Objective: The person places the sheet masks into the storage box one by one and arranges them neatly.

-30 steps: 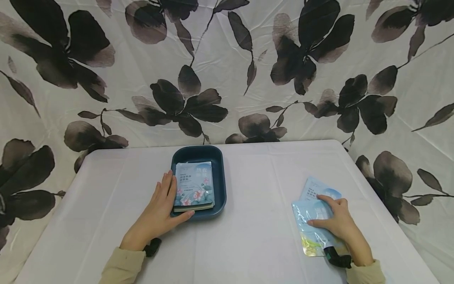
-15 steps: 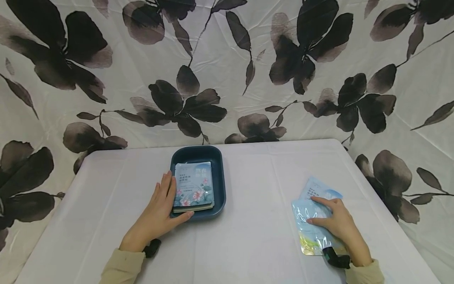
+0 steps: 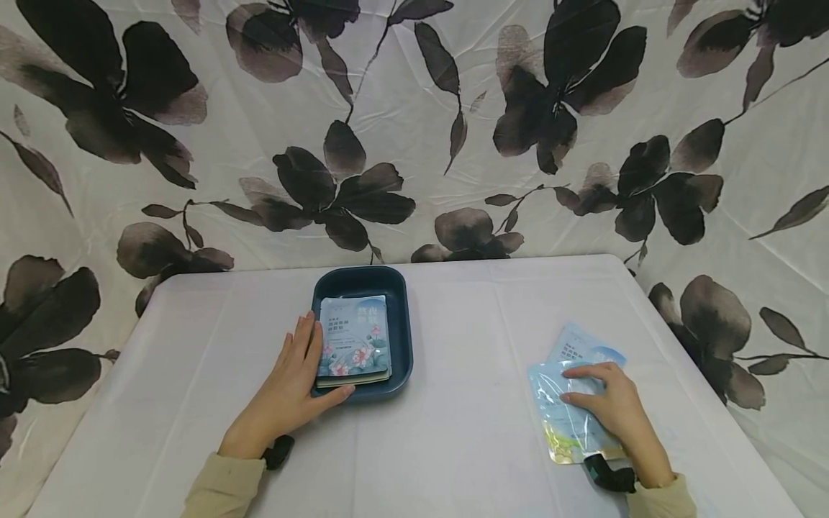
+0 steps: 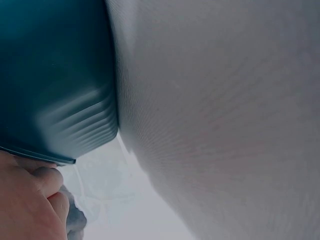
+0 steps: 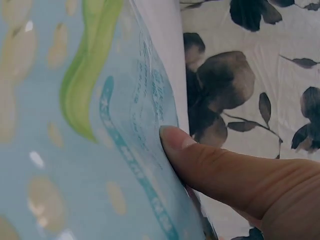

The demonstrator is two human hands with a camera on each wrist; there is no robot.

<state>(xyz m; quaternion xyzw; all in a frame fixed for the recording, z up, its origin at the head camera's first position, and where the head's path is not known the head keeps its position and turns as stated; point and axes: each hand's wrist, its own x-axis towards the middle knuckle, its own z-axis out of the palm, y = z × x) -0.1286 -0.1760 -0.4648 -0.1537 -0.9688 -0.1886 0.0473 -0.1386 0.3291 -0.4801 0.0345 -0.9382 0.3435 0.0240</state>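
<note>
My left hand (image 3: 293, 385) rests along the left side of a dark blue tray (image 3: 403, 338), fingers straight at the rim and thumb across its front corner. Inside the tray lies a stack of light blue sachets (image 3: 355, 337), printed with pink flowers. On the right, my right hand (image 3: 612, 399) pinches a shiny light blue sachet (image 3: 557, 417) with a yellow-green lower end. Its thumb (image 5: 200, 165) presses the near face in the right wrist view, where the other fingers are hidden behind it. Another light blue sachet (image 3: 579, 345) lies partly underneath, its top showing.
A white cloth covers the table (image 3: 466, 432). Behind it hangs a white curtain (image 3: 453, 201) with dark flowers. The tray's ribbed outer wall (image 4: 65, 100) stands on the cloth in the left wrist view.
The right hand has shifted slightly left, and the top sachet has moved a little left and up with it. Its index fingertip has drawn nearer the thumb. The left hand and tray stay put.
</note>
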